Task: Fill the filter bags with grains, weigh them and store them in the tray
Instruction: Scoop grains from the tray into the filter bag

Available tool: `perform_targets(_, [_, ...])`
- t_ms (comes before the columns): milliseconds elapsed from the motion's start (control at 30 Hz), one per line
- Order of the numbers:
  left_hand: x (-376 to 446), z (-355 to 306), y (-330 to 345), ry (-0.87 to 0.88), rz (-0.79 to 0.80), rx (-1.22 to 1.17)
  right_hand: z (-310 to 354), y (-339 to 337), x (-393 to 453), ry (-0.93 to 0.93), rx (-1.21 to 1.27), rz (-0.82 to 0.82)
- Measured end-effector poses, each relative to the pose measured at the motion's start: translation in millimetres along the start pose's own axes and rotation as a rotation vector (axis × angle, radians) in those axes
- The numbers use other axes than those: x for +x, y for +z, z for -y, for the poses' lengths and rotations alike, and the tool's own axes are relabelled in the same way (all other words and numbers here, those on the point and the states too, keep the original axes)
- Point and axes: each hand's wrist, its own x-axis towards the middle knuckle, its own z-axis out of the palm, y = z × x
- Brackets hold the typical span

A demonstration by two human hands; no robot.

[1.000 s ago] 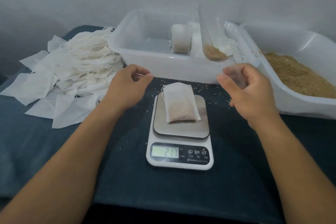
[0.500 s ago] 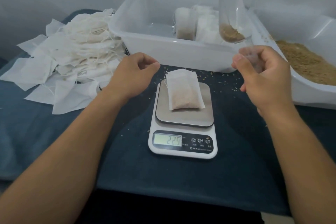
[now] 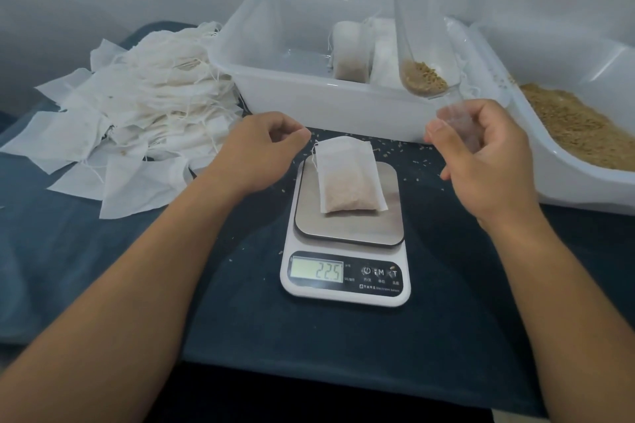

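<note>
Filled filter bag (image 3: 347, 175) flat on scale (image 3: 347, 251), display 225. R hand (image 3: 488, 161) grips clear scoop (image 3: 424, 55) w/ grains, over tray (image 3: 309, 96). L hand (image 3: 257, 148) curled beside bag, prob. pinching drawstring.

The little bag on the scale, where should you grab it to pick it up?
Pinch the filter bag at its flat top edge, by the string, coming from above on the left hand side. The grain sits at the bottom, so the top is thin and easy to pinch, and it hangs without spilling.
</note>
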Motion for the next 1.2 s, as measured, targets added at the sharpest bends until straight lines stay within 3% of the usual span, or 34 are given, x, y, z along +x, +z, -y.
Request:
perform_targets(300, [-3,-2,4,0.063,0.071,0.161,0,2,-3,0.029,-0.003,0.15])
perform_targets(600, [-8,-11,4,0.139,0.036,0.0,14,9,5,0.052,-0.001,0.368])
perform_targets(900, [-22,-29,4,0.262,-0.036,-0.171,56,12,22,-0.119,-0.091,0.528])
perform_targets(1100, [-26,-33,3,0.27,0.011,-0.232,68,14,27,-0.128,-0.098,0.68])
perform_targets(1200, [-30,-33,1,0.254,0.181,-0.333,73,8,28,-0.133,-0.069,0.679])
